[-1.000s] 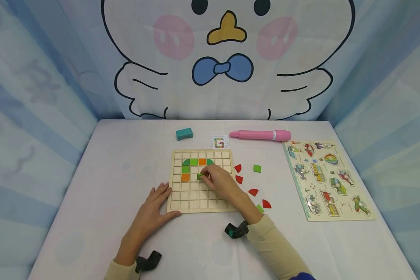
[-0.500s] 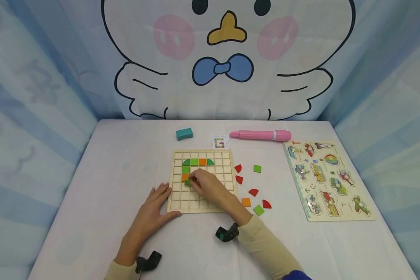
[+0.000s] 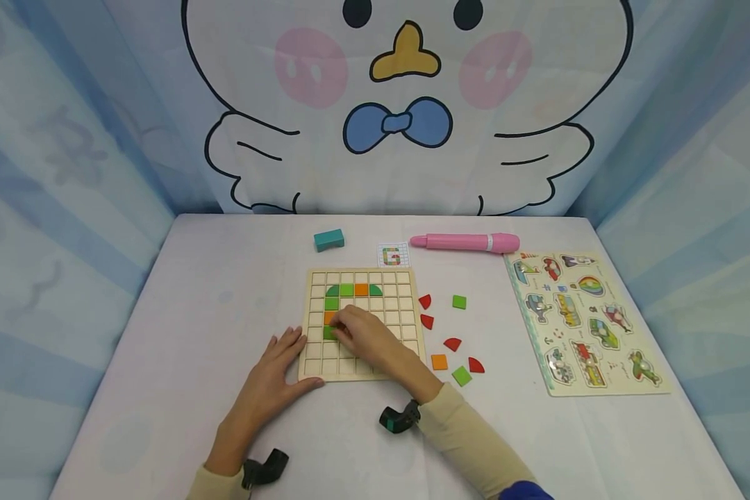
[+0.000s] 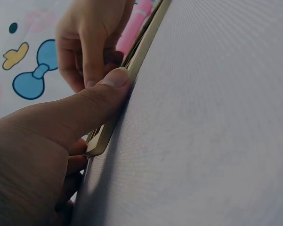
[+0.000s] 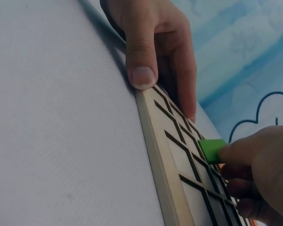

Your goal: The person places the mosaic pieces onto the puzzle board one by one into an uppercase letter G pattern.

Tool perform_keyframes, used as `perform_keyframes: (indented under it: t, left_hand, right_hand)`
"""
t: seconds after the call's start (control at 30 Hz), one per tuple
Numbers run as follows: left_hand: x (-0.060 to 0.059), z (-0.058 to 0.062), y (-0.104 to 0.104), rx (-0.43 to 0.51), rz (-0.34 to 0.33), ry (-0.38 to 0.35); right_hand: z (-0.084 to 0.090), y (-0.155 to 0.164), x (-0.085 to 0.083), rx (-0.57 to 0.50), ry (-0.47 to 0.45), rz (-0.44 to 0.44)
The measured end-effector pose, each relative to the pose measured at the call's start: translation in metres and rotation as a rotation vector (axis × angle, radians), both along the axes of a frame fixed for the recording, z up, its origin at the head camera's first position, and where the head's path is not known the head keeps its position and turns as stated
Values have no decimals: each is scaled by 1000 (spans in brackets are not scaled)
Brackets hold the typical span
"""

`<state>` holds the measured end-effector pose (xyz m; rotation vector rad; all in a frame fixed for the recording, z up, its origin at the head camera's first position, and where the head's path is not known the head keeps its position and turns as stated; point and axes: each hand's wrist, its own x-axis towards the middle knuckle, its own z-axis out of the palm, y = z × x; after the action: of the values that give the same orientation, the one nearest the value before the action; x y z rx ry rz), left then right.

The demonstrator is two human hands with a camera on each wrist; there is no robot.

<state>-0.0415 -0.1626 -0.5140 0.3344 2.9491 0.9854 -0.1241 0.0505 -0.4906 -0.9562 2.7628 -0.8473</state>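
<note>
Right hand (image 3: 365,338): pinching the green tile (image 5: 212,149) at centre frame, just above a grid cell.
Left hand (image 3: 275,375): lying flat with fingers relaxed, bracing the wooden grid board (image 3: 406,326) at its lower-left corner.
Tip: keeping the tile level and square to the cell, then pressing gently.

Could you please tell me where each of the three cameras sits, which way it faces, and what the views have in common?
Head: worn on the head, looking forward and down at the table; both forearms, the left hand and the right hand show.
Left wrist: low on the cloth, looking along the grid board edge; the left thumb presses it.
Right wrist: low, facing the board's near-left corner; the right fingers pinch a green tile.
Shared: all three show the grid board and both hands.
</note>
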Motion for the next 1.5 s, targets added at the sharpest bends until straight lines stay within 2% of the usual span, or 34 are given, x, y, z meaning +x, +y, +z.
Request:
perform_keyframes:
  t: [0.5, 0.7, 1.0, 1.3, 1.5]
  left_hand:
    - [-1, 0, 0, 6, -10, -5]
    - [0, 0, 1, 2, -7, -5]
    - [0, 0, 1, -9, 1, -17]
    - [0, 1, 2, -9, 12, -26]
    - [0, 1, 2, -9, 16, -27]
  right_hand:
    - [-5, 2, -1, -18, 102, 53]
    - [-4, 3, 0, -3, 95, 52]
    - [3, 13, -3, 9, 60, -22]
    - [10, 31, -4, -21, 116, -72]
    - [14, 43, -8, -28, 96, -116]
